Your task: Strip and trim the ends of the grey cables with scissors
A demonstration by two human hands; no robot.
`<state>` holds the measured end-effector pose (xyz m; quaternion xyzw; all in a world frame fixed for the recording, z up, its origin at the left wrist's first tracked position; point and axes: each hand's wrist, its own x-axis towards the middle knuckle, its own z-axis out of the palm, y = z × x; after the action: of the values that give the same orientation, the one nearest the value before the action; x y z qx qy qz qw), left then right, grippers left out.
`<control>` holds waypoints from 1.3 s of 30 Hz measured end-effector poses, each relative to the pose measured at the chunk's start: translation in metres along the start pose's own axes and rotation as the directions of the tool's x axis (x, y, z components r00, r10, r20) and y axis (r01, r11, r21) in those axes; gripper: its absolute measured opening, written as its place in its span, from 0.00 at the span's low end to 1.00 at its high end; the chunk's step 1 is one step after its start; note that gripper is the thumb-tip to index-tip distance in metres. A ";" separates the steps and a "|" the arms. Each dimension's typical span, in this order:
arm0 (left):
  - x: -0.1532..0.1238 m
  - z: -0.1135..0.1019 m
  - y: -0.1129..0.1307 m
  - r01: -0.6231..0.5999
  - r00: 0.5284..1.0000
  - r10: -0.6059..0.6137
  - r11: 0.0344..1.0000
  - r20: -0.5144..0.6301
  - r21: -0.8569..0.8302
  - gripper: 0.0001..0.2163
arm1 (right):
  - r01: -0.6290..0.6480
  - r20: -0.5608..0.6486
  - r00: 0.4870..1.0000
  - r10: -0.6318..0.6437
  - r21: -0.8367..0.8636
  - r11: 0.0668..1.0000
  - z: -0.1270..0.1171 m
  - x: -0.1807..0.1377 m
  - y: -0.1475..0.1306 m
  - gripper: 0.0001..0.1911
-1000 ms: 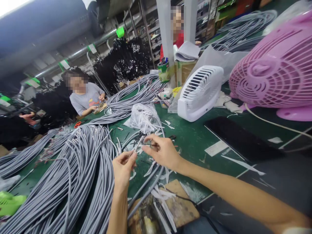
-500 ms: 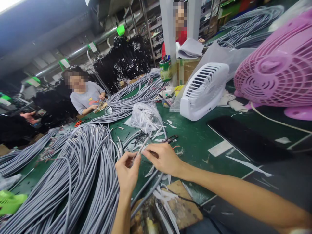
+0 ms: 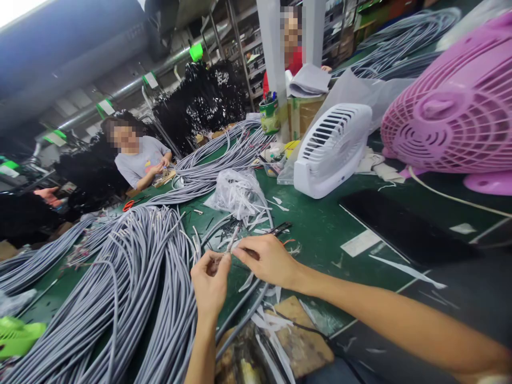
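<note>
My left hand [image 3: 211, 280] and my right hand [image 3: 267, 260] meet near the middle of the view, both with fingers pinched on the end of a grey cable [image 3: 237, 232]. The cable's tip points up and away from me between the two hands. Thumb and forefinger of each hand touch it close together; the fingers partly hide the spot they grip. Below the hands, thick grey cable lengths [image 3: 244, 314] run down toward me. Behind the right hand lies a dark tool [image 3: 281, 228], its kind unclear, beside a few orange wire ends.
Bundles of grey cable [image 3: 116, 282] cover the left. A bag of white scraps [image 3: 238, 193], a white fan [image 3: 332, 152], a pink fan [image 3: 444, 106] and a black phone-like slab [image 3: 404, 226] stand or lie beyond. A person [image 3: 142, 160] works across the green table [image 3: 320, 229].
Both hands stay pinched on the cable in nearly the same place, with only slight finger movement. The view has shifted slightly. The person across the table has brought their hands closer together.
</note>
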<state>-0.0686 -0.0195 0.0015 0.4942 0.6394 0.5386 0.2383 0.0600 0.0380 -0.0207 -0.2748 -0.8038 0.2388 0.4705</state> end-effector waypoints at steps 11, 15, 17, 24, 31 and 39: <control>0.003 -0.004 -0.012 0.040 0.999 -0.041 0.996 -0.009 -0.076 0.17 | -0.098 -0.059 0.992 0.108 0.147 0.984 -0.002 0.003 -0.003 0.19; 0.003 -0.002 -0.013 0.040 0.999 -0.039 0.998 0.016 -0.050 0.18 | -0.198 -0.031 0.977 0.213 0.251 0.947 -0.003 0.004 -0.002 0.16; 0.003 -0.001 -0.011 0.031 0.999 -0.030 0.999 0.030 -0.029 0.18 | -0.228 -0.007 0.971 0.238 0.259 0.938 -0.003 0.005 -0.002 0.14; 0.002 0.000 -0.011 0.039 0.997 -0.041 0.999 0.065 0.020 0.19 | -0.360 0.084 0.930 0.359 0.411 0.837 0.000 0.010 0.003 0.15; 0.003 0.007 -0.007 0.212 0.962 -0.198 0.975 0.186 -0.059 0.25 | -0.446 0.168 0.891 0.423 0.501 0.742 -0.003 0.017 0.007 0.12; 0.000 0.005 -0.005 0.138 0.985 -0.118 0.977 0.127 -0.162 0.16 | -0.312 0.051 0.946 0.319 0.397 0.863 -0.009 0.016 0.002 0.10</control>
<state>-0.0662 -0.0167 -0.0048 0.4604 0.6066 0.5448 0.3510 0.0618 0.0510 -0.0080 -0.3025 -0.6785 0.4692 0.4776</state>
